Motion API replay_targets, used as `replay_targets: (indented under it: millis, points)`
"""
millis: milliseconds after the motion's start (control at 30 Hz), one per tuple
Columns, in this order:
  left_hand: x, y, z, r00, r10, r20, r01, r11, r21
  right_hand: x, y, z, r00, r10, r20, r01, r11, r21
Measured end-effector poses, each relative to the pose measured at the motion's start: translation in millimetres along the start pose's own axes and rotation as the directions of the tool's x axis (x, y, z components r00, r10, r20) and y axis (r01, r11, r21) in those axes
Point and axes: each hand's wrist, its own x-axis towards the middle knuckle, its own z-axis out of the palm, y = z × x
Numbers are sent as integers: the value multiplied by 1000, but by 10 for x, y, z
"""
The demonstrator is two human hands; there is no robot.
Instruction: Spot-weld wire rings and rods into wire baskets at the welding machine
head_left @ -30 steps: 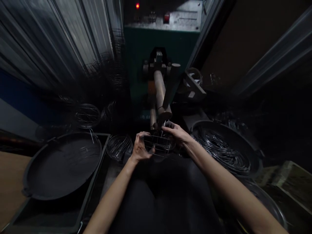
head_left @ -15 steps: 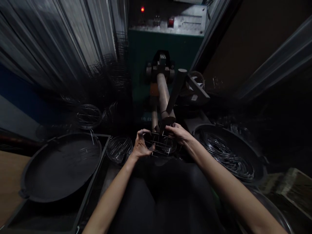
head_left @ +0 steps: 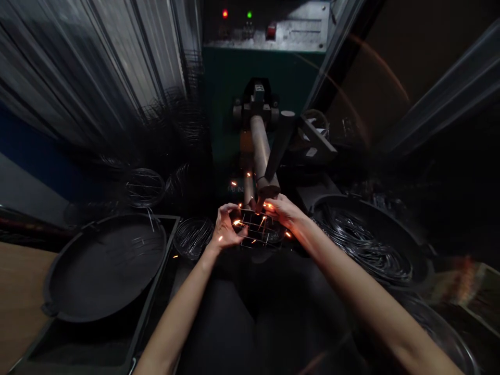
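Observation:
Between my two hands is a small wire rack [head_left: 255, 225] of crossed thin rods, right at the tip of a spot welder [head_left: 262, 151]. My left hand [head_left: 227, 227] grips its left side, thumb low and fingers curled over the top. On the far right edge, my right hand [head_left: 284, 212] pinches the wire close under the electrode; its fingertips are partly hidden. Orange sparks fly out around both hands from where the electrode meets the wire.
A dark shallow pan [head_left: 105, 265] stands at left beside a wire bundle [head_left: 193, 237]. Another pan [head_left: 424, 265] at right holds coiled wire rings [head_left: 363, 245]. Round wire grids [head_left: 144, 187] sit at the back left. The welder's control panel [head_left: 297, 31] is ahead.
Sparks have burst out at the electrode tip, and a green light has come on beside the red one. Both hands stay almost in place on the wire rack.

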Motion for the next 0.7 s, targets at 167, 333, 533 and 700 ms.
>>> replay_targets:
  millis: [167,333,533,700]
  points:
    - [12,10,-2,1000,7,17,-7,1000,-1,-9,-64,-7,980,62,-188,-8,960,279]
    - [-57,-2,-14,1000,-14,-11,14,1000,15,-6,-76,28,989,14,-145,27,961,275]
    - [-110,-42,-77,999,-20,-46,23,997,67,4,-22,124,980,-47,-193,105,947,302]
    - [-120,-90,-121,998,-42,-40,41,999,-33,8,-32,199,978,-57,-201,112,955,276]
